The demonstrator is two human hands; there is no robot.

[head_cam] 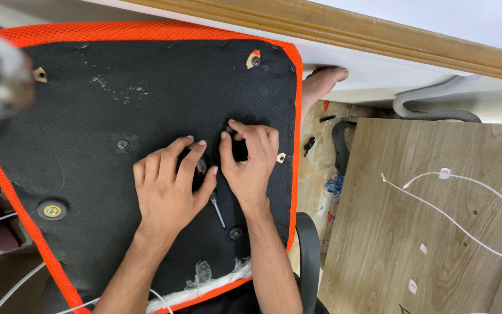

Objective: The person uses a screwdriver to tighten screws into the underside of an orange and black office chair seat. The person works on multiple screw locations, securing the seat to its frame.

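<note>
Upturned chair seat (88,116), black fabric underside, orange mesh edge, lies centre-left beside wooden board (425,209); left hand (169,186) grasps screwdriver (216,206), shaft pointing down; right hand (250,160) pinches small black bolt (229,130) with fingertips.

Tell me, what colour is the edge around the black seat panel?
Bright orange mesh edge, best seen in the head view.

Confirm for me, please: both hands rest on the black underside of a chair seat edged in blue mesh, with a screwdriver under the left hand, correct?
Not quite: the head view shows the mesh edge is orange, not blue. The rest holds: left hand and right hand rest on the black seat underside, with a screwdriver under the left hand.
</note>
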